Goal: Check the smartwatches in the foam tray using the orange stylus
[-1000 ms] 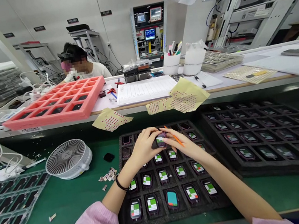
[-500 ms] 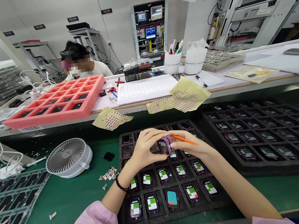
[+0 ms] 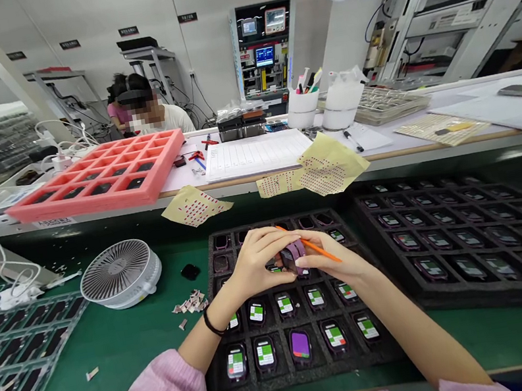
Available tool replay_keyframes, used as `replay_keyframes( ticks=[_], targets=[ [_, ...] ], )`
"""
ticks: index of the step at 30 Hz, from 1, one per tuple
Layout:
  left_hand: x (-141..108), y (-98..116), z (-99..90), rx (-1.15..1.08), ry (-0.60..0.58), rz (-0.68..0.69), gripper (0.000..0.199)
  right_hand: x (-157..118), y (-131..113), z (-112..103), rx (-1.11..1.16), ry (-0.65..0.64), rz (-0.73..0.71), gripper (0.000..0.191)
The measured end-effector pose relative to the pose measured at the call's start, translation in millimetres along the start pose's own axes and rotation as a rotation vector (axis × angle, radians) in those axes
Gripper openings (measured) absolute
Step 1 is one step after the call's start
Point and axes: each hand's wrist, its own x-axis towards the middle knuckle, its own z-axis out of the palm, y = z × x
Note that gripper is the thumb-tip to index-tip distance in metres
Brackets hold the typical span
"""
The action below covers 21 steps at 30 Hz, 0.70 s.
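I've got the left hand (image 3: pixel 257 263) and right hand (image 3: pixel 335 261) clasping a small purple-cased smartwatch (image 3: pixel 294 258) over a black foam tray (image 3: pixel 218 389), with a slender orange stick (image 3: pixel 319 250) apparently pinched in the right, though the fingers hide much.

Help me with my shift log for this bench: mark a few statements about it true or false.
The left hand and right hand both hold a purple watch. True.
The black wristband is on the right wrist. False: it is on the left wrist.
The orange stick lies on the green mat. False: it is between the hands, across the watch.
A white fan stands left of the black foam tray. True.
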Motion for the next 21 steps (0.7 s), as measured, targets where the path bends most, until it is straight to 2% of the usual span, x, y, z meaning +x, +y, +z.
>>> replay_keyframes(
  ticks=[3,6,9,11,13,18,21],
  targets=[
    [0.0,0.4,1.4,-0.014,0.032,0.039,0.053,-0.8,1.7,2.4,-0.02,-0.005,-0.027,0.039],
    [0.6,1.2,1.5,-0.04,0.03,0.009,0.053,-1.0,0.7,3.0,-0.072,-0.006,-0.034,0.041],
    [2.4,1.1,-0.6,-0.052,0.046,-0.03,0.053,-1.2,-4.1,0.8,-0.19,0.097,-0.091,0.041],
    [4.0,0.8,-3.0,-0.061,0.08,-0.031,0.053,-2.6,-8.5,-2.4,-0.258,0.243,-0.19,0.037],
    [5.3,0.8,-5.5,-0.079,0.101,-0.035,0.053,-5.8,-12.5,-5.5,-0.274,0.355,-0.307,0.043],
    [6.1,2.4,-9.8,-0.114,0.076,-0.085,0.052,-18.4,-12.5,-6.0,-0.294,0.466,-0.611,0.048],
    [6.0,3.6,-10.7,-0.112,0.072,-0.1,0.052,-23.1,-7.1,-4.3,-0.343,0.506,-0.695,0.051]
  ],
)
